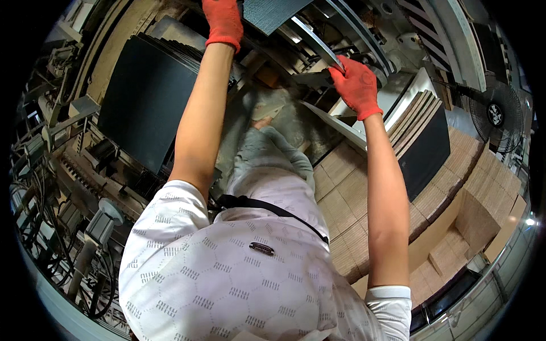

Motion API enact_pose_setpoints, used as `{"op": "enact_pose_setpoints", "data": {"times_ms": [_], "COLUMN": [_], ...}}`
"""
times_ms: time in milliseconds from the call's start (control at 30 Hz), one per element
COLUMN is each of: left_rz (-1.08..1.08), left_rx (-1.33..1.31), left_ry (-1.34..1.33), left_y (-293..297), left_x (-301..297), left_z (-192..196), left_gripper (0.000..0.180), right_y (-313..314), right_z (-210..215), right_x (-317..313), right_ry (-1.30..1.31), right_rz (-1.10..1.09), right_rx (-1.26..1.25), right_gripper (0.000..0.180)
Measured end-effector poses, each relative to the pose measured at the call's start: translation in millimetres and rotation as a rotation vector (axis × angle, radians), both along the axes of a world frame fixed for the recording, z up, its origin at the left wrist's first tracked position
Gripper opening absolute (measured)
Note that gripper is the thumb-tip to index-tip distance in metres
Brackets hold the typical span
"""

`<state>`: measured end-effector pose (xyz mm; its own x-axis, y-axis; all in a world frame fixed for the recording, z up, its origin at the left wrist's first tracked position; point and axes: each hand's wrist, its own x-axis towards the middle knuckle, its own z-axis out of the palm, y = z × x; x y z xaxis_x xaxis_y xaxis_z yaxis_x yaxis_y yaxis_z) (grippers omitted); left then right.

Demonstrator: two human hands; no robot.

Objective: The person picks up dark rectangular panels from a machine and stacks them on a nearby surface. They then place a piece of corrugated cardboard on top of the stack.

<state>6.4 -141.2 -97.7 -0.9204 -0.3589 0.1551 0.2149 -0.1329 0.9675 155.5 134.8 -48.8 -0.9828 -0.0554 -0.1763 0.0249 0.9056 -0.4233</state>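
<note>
Both my hands wear red gloves. My left hand reaches to the upper edge of the view, beside a dark textured board; its fingers are partly cut off, so its grip cannot be made out. My right hand is closed beside a pale metal rail. A dark, flat, tapering piece reaches left from its fingers, but whether it is held is unclear. Left of my left forearm lies a fanned stack of dark boards. More boards with brown edges lean near my right forearm.
Machine parts with hoses and cables crowd the left side. A white metal trough lies below my right hand. Stacked tan cardboard and an open carton stand at right, with a black fan beyond.
</note>
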Motion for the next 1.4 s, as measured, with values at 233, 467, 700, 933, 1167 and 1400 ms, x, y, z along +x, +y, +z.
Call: {"op": "enact_pose_setpoints", "data": {"times_ms": [233,467,700,933,1167,1400], "left_rz": [-0.013,0.071,0.066,0.082,0.180,0.058], "left_rx": [-0.012,-0.236,-0.226,-0.226,-0.318,-0.316], "left_ry": [0.071,0.133,-0.213,-0.127,-0.207,-0.105], "left_y": [-1.7,-5.7,-10.2,-9.6,-8.8,-10.4], "left_x": [-10.3,-12.7,-16.1,-17.7,-14.6,-11.5], "left_z": [-15.2,-21.0,-25.1,-28.7,-32.7,-21.0], "left_gripper": [0.052,0.054,0.056,0.057,0.063,0.056], "right_y": [7.3,8.5,7.7,9.3,6.6,9.0], "right_z": [-16.7,-13.0,-11.9,-15.3,-4.4,-11.6], "right_x": [2.7,2.4,3.1,3.6,0.8,2.1], "right_ry": [0.087,0.029,0.058,0.066,-0.023,0.018], "right_rz": [-0.009,-0.027,0.010,0.001,0.006,0.016], "right_rx": [0.081,0.067,0.071,0.087,0.087,0.095], "right_gripper": [0.040,0.041,0.040,0.037,0.036,0.038]}}
